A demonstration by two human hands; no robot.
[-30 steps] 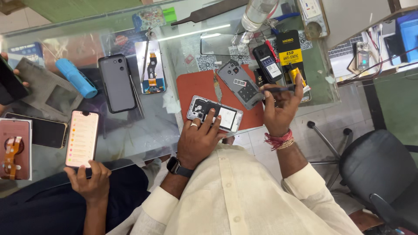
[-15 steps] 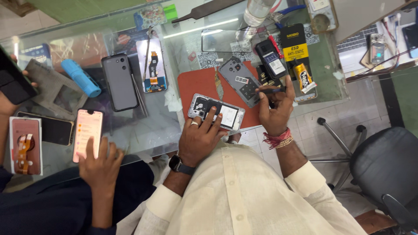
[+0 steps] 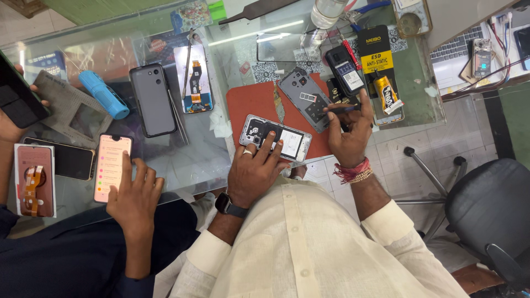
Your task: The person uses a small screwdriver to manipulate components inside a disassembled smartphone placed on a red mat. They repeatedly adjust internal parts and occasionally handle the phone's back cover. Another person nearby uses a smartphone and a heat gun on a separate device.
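We see a glass table (image 3: 193, 165) bearing a red work mat (image 3: 251, 105) near its front edge. On the mat lie an opened phone (image 3: 276, 138) with its internals exposed and, just beside it, a grey back cover (image 3: 303, 96). To the left rest a dark grey phone (image 3: 152, 99), a blue cylinder (image 3: 103, 94), a packaged flex part (image 3: 193, 78), a lit phone (image 3: 112, 167) and a black phone (image 3: 69, 160). Farther back we note a black feature phone (image 3: 345, 69) and a glue tube (image 3: 386, 95).

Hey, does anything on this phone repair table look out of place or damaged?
Yes. The opened phone under the left hand lies partly off the red mat, right at the glass table's near edge.
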